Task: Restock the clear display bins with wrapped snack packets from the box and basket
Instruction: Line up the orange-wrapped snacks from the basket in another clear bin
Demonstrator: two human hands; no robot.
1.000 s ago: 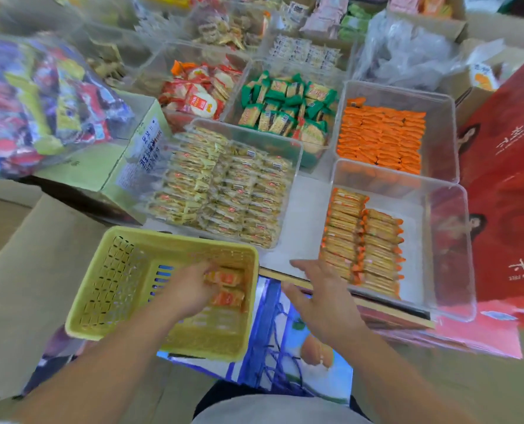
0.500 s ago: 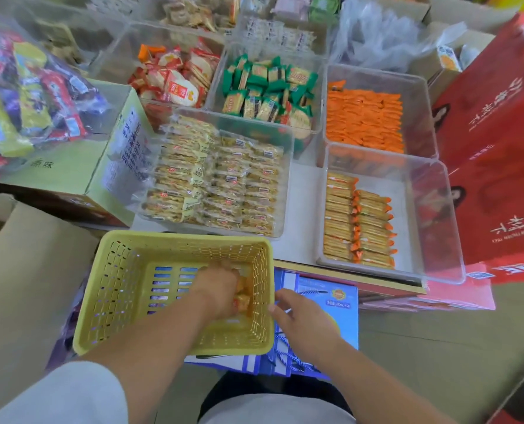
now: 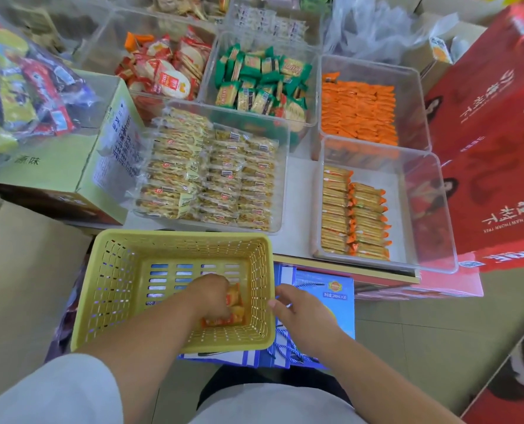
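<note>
Crowded clear bins [image 3: 224, 109] are seen beyond both hands. Ahead of the right hand [image 3: 303, 316], one bin [image 3: 392, 215] is judged only part filled. Few packets [image 3: 235, 302] are left in the basket [image 3: 178, 236], gripped under the curled left hand [image 3: 210, 296]; the right hand's relaxed fingers are rested against its rim.

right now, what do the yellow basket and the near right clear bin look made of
Yellow basket: looks like moulded plastic, matte; its walls are a regular punched lattice and the floor is slotted. Clear bin: rigid transparent plastic, possibly acrylic, glossy; the red box shows through its side wall.
</note>
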